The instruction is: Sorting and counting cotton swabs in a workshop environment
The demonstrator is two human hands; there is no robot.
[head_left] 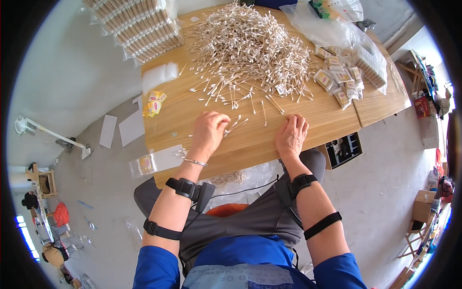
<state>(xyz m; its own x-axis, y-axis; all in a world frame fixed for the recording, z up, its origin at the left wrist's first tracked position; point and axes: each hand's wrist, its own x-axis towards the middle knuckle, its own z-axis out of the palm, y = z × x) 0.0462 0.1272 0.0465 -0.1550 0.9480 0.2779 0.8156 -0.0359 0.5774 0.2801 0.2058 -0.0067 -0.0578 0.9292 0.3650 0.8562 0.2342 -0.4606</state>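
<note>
A large heap of cotton swabs (255, 48) with white tips spreads over the far half of the wooden table (187, 115). My left hand (208, 132) is closed, its fingertips pinched together low over the tabletop. A few loose cotton swabs (236, 125) stick out to the right from its fingertips. My right hand (291, 135) rests closed near the table's front edge, fingers curled down; whatever they hold, if anything, is hidden. Just beyond its fingertips lie a pair of swabs (275, 104), and one single swab (263, 113) lies between my hands.
Bundled swabs in clear bags (139, 29) are stacked at the far left. Nearby lie clear empty bags (160, 77) and yellow labels (154, 103). A filled packet (146, 164) sits at the left front corner. Small packed packets (341, 79) pile up at the right.
</note>
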